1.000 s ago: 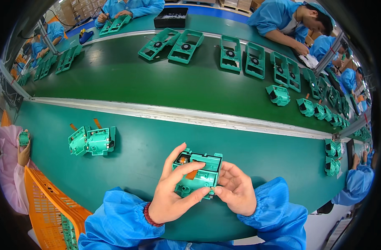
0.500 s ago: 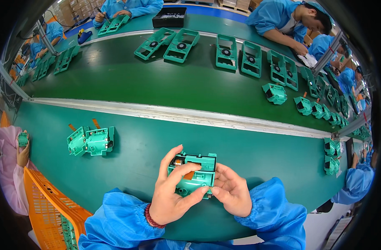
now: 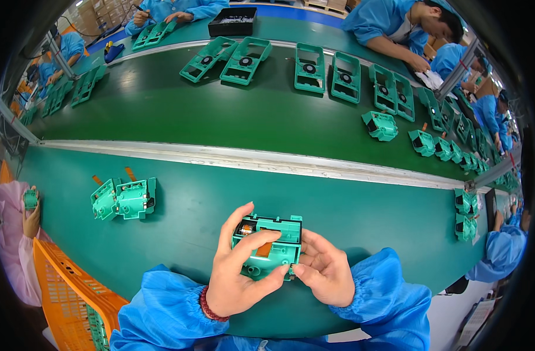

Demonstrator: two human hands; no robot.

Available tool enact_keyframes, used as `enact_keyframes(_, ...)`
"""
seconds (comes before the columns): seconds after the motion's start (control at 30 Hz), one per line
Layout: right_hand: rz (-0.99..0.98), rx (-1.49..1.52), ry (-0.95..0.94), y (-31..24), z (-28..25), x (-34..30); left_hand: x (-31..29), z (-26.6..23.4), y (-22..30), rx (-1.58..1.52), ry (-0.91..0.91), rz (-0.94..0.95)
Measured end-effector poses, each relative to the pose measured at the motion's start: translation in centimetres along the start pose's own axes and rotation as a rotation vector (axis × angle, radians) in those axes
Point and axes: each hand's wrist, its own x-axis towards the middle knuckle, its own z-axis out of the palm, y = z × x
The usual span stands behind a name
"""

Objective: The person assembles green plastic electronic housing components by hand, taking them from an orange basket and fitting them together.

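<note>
Between my two hands is a green plastic housing (image 3: 288,253), held just above the near table. A small metal motor-like part shows at its upper left, and an orange flat ribbon cable (image 3: 264,248) lies across its middle. My left hand (image 3: 235,266) grips it from the left, index finger bent over the ribbon and thumb at the lower right corner. My right hand (image 3: 326,269) pinches that same corner, fingers curled behind the right side. Two similar green housings (image 3: 136,198) with upright orange ribbons sit together on the table to the left.
Across a white metal rail (image 3: 220,158) runs a green belt carrying several green frames (image 3: 247,61) with round black parts and several housings (image 3: 381,126). An orange crate (image 3: 74,292) stands at lower left. More housings (image 3: 466,216) sit at the right edge. Co-workers sit around.
The frames and housings on the belt have shifted slightly left. My hands keep almost the same grip on the housing.
</note>
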Motion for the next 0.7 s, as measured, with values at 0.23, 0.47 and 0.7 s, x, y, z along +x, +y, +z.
enact_keyframes(0.23, -0.007, -0.016, -0.007, -0.1, -0.7, -0.2, 0.1, 0.6, 0.0, 0.03, -0.029, 0.003)
enact_keyframes(0.47, -0.078, -0.095, -0.041, 0.2, -1.2, -0.4, -0.2, 1.1, 0.0, 0.019, -0.003, 0.001)
enact_keyframes(0.7, -0.115, -0.23, -0.062, 0.8, -2.2, -0.5, -0.3, 2.0, -0.1, 0.068, 0.05, 0.056)
